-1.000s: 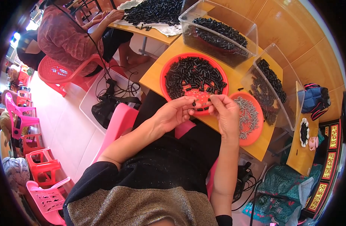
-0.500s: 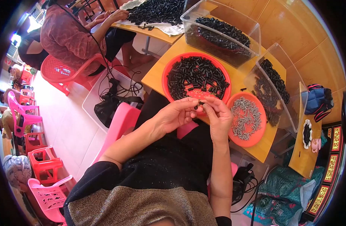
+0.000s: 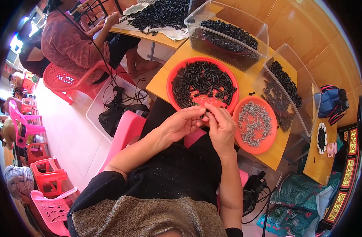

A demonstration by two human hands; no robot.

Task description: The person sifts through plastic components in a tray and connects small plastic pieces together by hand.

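My left hand (image 3: 184, 123) and my right hand (image 3: 221, 127) meet fingertip to fingertip just in front of the red basin (image 3: 170, 81). Between them is a small black tube-like piece (image 3: 203, 116), pinched by the left fingers and mostly covered. The right thumb and forefinger close on its upper end; whether they hold anything else is hidden. Many short black tubes (image 3: 185, 89) fill the basin, with its patterned bottom showing near me. To the right, an orange plate (image 3: 256, 150) carries small grey screw-like pieces (image 3: 250, 132).
Two clear plastic bins (image 3: 194, 33) of black pieces stand on the yellow table (image 3: 161, 81). Beyond, a seated person (image 3: 68, 43) works beside a black heap (image 3: 161, 15). A pink chair arm (image 3: 123, 132) and a white tub with cables (image 3: 96, 106) are at my left.
My hands have shifted slightly left, fingertips still together. The right hand has turned, its fingers curling more over the black piece. The other person's hands have drawn back from the heap.
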